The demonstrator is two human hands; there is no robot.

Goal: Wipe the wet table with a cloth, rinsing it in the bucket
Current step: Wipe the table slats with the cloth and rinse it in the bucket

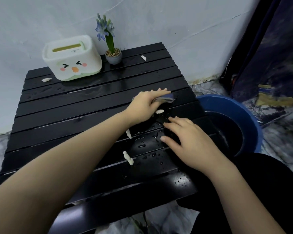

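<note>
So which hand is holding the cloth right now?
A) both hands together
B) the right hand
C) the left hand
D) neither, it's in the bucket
C: the left hand presses the folded cloth on the table, while the right hand lies flat nearer the bucket.

Your bare left arm reaches fwd across the frame, left hand (145, 105) palm down w/ fingers pinched closed on what it grips, while your right hand (188, 141) lies flat, fingers spread, wrist bent inward, arm bare.
</note>
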